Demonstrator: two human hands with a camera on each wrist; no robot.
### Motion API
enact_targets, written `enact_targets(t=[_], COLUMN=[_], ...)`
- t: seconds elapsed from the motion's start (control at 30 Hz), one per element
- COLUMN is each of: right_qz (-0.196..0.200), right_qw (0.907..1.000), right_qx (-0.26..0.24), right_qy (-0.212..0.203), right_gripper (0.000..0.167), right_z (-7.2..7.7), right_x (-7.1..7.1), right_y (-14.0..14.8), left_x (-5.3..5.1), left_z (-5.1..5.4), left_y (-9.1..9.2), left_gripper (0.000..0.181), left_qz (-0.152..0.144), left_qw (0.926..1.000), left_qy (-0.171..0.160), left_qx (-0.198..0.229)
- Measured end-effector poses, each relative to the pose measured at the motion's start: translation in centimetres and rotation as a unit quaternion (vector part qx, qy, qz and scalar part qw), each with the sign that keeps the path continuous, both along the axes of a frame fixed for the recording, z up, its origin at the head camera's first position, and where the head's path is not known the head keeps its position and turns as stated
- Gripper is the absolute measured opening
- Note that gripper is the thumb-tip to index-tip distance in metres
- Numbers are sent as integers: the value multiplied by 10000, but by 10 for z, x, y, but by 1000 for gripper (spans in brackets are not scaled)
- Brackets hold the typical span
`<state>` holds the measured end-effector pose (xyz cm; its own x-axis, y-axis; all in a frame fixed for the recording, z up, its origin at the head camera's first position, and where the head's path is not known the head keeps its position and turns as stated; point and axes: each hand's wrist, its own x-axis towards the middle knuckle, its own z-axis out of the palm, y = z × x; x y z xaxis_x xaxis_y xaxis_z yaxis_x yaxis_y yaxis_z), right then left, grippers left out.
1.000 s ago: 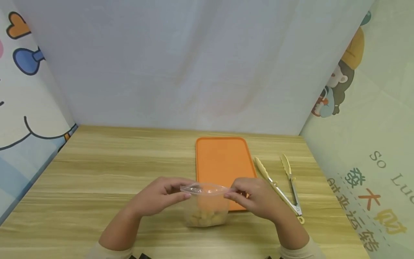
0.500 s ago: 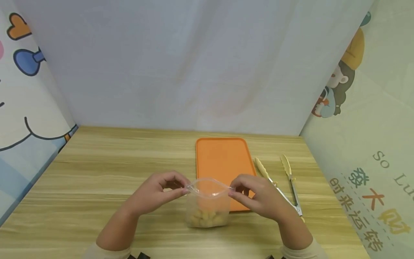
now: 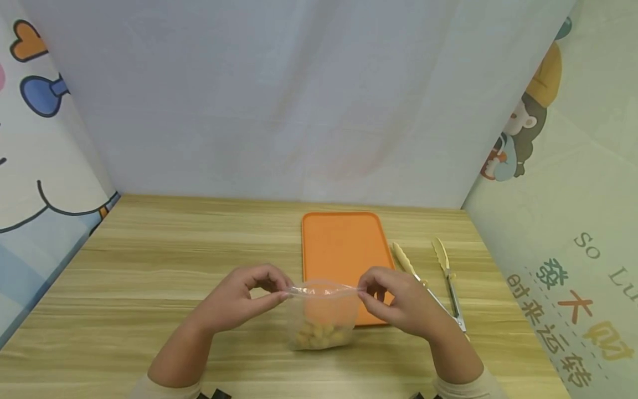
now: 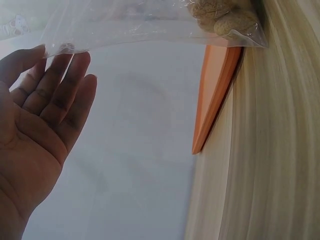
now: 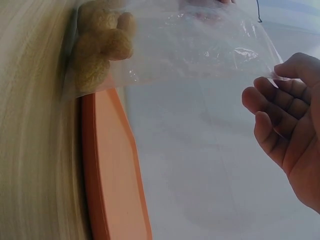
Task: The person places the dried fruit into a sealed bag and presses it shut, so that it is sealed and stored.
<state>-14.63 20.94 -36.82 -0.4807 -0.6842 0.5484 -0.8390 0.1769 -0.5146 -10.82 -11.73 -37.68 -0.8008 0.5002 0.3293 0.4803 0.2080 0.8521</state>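
Note:
A clear zip bag (image 3: 323, 313) stands upright on the table, with several tan, wrinkled, nut-like lumps (image 3: 321, 334) in its bottom. They look like walnuts in the wrist views. My left hand (image 3: 249, 295) pinches the bag's left top corner between thumb and fingertips. At the opposite corner, my right hand (image 3: 399, 299) pinches the bag the same way. Between the hands the bag's mouth is stretched into a narrow gap. In the left wrist view the other fingers (image 4: 75, 107) of the left hand lie loosely bent below the bag's edge.
An orange tray (image 3: 346, 244) lies right behind the bag, partly seen through it. Tongs (image 3: 452, 288) with cream tips lie spread to the tray's right. The wooden table (image 3: 199, 238) ends at a pale curtain (image 3: 279, 111), with printed cloths on both sides.
Both hands rose slightly and the right one shifted a little rightward. The bag's mouth widened half a second ago and is now drawn narrower, its edge pulled straighter.

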Motion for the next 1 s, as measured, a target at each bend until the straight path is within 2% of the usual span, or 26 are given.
enact_targets(t=[0.13, 0.3, 0.8, 1.0], right_qz=[54, 65, -108, -121], right_qw=[10000, 9999, 9997, 9995], right_qx=[-12, 16, 195, 246], right_qy=[-56, -113, -99, -123], right_gripper=[12, 19, 19, 6], right_z=[0, 0, 5, 6], right_x=[3, 6, 8, 9], right_y=[4, 8, 8, 9], left_x=[5, 12, 14, 14], left_z=[1, 3, 5, 6], left_y=[3, 8, 9, 10], left_gripper=[11, 10, 10, 10], left_qz=[15, 47, 147, 113], left_qw=[10000, 9999, 9995, 9995], left_qy=[42, 127, 224, 271], left_qx=[-19, -60, -179, -137])
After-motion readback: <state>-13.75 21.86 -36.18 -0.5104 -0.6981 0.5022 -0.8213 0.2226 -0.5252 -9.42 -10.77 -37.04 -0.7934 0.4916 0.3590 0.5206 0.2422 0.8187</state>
